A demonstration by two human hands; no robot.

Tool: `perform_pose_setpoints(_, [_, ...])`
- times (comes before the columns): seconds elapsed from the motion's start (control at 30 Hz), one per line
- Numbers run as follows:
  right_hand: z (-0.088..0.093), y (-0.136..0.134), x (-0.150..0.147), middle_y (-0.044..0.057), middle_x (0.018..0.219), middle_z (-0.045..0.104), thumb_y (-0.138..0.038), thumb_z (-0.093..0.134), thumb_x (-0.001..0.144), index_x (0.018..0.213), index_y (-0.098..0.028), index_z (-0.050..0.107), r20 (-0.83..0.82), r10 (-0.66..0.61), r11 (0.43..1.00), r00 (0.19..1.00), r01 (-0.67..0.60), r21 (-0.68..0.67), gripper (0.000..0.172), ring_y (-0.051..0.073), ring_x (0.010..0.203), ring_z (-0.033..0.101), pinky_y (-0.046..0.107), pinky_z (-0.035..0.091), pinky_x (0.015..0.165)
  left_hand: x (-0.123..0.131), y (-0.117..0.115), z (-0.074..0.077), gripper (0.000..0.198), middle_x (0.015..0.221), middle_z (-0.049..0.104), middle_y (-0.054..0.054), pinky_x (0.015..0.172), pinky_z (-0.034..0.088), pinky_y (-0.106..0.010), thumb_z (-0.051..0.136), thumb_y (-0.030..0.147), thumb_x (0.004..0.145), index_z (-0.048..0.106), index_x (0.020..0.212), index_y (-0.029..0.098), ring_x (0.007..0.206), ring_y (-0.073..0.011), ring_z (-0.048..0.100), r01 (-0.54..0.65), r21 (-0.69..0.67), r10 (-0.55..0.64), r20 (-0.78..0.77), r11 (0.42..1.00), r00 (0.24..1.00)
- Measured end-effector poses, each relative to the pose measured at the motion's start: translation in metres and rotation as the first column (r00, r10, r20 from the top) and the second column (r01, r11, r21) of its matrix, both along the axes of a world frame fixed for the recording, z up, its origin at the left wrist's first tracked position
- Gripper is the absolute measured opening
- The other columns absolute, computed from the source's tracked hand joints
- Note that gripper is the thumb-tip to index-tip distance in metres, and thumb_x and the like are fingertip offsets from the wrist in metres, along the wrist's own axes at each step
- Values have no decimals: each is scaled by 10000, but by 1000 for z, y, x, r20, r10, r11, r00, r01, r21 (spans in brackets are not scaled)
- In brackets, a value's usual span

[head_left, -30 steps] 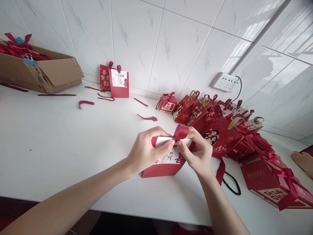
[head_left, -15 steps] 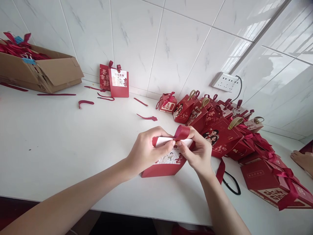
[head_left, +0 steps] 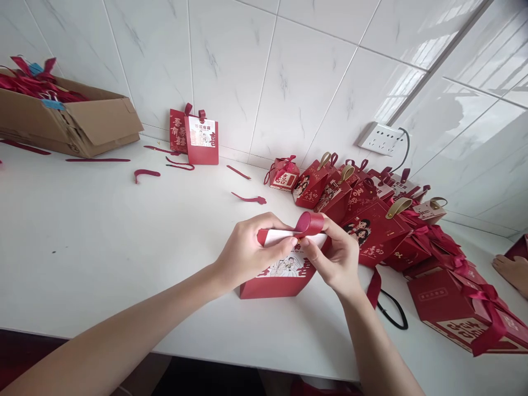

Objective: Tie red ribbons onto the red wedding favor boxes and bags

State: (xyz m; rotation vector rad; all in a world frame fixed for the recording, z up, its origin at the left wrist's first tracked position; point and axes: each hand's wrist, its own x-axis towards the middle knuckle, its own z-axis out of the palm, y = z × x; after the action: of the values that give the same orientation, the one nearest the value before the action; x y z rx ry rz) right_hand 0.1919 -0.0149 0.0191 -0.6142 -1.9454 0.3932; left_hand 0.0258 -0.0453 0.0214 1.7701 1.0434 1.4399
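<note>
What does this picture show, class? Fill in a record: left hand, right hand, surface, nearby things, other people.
Left hand: grips top of red gift box
Right hand: pinches red strap looped over the box's top
Surface: white table
Nearby: pile of red boxes on the right; cardboard box far left
Other people: another person's hand at right edge

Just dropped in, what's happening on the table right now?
A person's left hand grips a red gift box standing on the white table, while the right hand pinches a red strap looped at its top edge. Similar boxes are piled to the right, where another person's hand rests.
</note>
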Motion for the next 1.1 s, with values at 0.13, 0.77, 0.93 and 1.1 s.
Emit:
perform_pose_setpoints(0.13, [-7, 0, -7, 48, 881, 528, -208, 603, 740, 923, -231, 480, -124, -149, 935, 981, 180, 305, 222, 207, 820, 539, 373, 476, 666, 2, -2, -1, 68, 670, 651, 20, 577, 479, -197, 603, 215, 767, 615, 710, 180, 621, -105, 594, -89, 37, 89, -14, 995, 996])
perform_pose_setpoints(0.77, [-7, -9, -15, 51, 855, 521, -148, 638, 763, 817, -229, 570, -93, -279, 873, 956, 293, 389, 118, 186, 780, 544, 340, 465, 593, 2, -2, -3, 81, 659, 615, 35, 593, 460, -171, 578, 148, 771, 583, 693, 169, 617, -77, 571, -167, 157, 172, -21, 973, 985])
perform_pose_setpoints(0.93, [-9, -8, -17, 35, 856, 518, -110, 642, 770, 827, -228, 589, -110, -282, 845, 953, 301, 442, 141, 169, 788, 549, 339, 477, 623, 2, -1, -6, 75, 669, 624, 24, 597, 464, -179, 584, 169, 777, 596, 704, 159, 625, -83, 579, -175, 177, 181, -20, 968, 983])
perform_pose_setpoints(1.1, [-12, -7, -22, 15, 812, 504, -94, 644, 771, 802, -230, 584, -178, -279, 837, 944, 330, 436, 152, 168, 800, 547, 353, 489, 660, 3, 0, -8, 74, 670, 622, 21, 600, 461, -174, 585, 165, 778, 599, 706, 152, 624, -80, 579, -185, 195, 192, -19, 963, 981])
